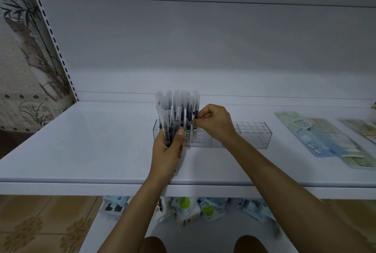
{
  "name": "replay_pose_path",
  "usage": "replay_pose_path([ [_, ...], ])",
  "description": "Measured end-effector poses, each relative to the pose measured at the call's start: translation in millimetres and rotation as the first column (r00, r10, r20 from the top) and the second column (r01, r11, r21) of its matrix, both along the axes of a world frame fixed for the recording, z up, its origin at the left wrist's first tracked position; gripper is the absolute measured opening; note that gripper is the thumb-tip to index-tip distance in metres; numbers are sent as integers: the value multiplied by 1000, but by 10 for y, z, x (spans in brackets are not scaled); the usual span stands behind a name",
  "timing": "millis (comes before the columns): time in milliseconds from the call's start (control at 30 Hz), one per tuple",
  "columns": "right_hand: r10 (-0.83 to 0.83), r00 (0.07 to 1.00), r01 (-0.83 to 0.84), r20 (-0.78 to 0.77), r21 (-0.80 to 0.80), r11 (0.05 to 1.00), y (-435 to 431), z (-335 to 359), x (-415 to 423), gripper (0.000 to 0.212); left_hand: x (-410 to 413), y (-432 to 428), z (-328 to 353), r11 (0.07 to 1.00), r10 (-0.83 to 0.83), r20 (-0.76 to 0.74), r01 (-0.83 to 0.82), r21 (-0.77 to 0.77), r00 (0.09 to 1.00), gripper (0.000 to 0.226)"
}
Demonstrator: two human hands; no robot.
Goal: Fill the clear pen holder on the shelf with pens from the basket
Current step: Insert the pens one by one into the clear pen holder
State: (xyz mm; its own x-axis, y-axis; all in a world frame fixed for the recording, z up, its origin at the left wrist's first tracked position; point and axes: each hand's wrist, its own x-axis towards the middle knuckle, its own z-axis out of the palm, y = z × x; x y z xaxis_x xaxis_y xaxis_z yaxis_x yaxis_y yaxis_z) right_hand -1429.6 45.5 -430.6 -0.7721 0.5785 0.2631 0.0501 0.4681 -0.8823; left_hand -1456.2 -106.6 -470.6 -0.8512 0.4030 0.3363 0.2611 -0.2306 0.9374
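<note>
Several standing pens (183,100) upright in the left end of the clear pen holder (254,134), with dark barrels under frosted clear caps, packed close. Long, low and see-through, topped by rows of round holes and split into sections; set about midway across the white shelf (81,140), bare holes showing toward the right.

Left hand (168,151) just near of the holder's left end, fingers and thumb curled round an upright bundle (171,126) of like pens. Right hand (215,124) over the holder's middle, thumb and forefinger pinching a single pen (196,106) at the right edge of the standing group.

Farther right on the shelf, flat packets (325,138) in pale green and blue, round label and white characters — too blurred to read. On the lower level, near, small packs (184,204) with round green faces.
</note>
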Motion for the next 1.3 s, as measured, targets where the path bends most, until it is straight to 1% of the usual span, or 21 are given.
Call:
replay_pose_path([
  [633, 10, 1000, -9, -10, 42, 999, 10, -28, 11, 27, -17, 8, -24, 1000, -7, -10, 7, -1, 1000, 14],
  [867, 19, 1000, -19, -3, 61, 998, -7, -31, 26, 23, -16, 4, -23, 1000, -7, -5, 7, 1, 1000, 11],
  [1033, 15, 1000, -16, 4, 83, 996, -4, -22, 37, 24, -16, 2, -32, 1000, -9, -5, 9, 5, 1000, 9],
  [1167, 15, 1000, -14, -9, 69, 998, 7, -17, 53, 25, -16, 13, -16, 1000, -8, -6, 8, -1, 1000, 9],
  [1300, 30, 999, -30, 25, 25, 999, 30, 26, 65, 28, -7, 1, -12, 1000, -14, -8, 14, -5, 1000, 9],
])
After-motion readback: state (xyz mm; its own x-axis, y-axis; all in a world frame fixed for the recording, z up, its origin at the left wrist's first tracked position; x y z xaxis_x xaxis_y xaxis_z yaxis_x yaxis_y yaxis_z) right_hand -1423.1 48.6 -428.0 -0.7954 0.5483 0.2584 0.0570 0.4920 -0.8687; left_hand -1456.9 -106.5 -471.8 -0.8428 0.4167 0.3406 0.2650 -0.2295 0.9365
